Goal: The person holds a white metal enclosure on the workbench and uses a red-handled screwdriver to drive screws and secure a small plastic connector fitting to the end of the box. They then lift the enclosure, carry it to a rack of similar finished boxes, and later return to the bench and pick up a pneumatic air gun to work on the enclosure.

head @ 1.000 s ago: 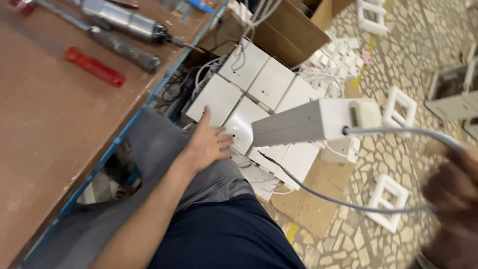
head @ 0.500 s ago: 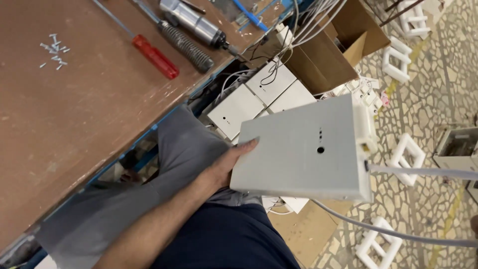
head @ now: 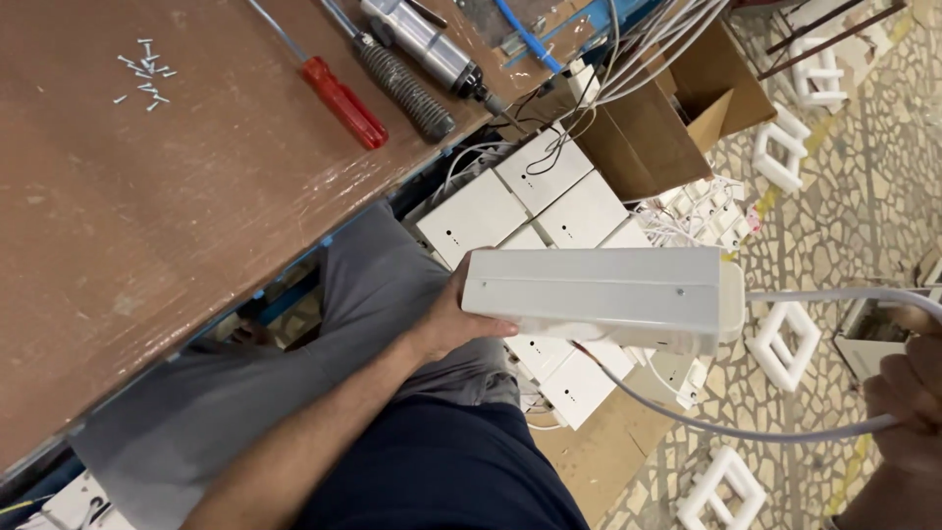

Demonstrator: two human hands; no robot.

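Observation:
My left hand grips the near end of a long white plastic box, held level above my lap with its narrow side up. A white cable leaves the box's far end and loops down to my right hand at the right edge, which is closed around the cable. Below the box lies a stack of several similar white boxes on the floor beside my knee.
A brown workbench fills the left side, with a red-handled screwdriver, a black-handled tool, a metal power driver and loose screws. An open cardboard carton and white foam frames lie on the stone floor.
The white box has turned from showing its broad face to showing its narrow side. My left hand has shifted to its end. My right hand has come into view holding the cable.

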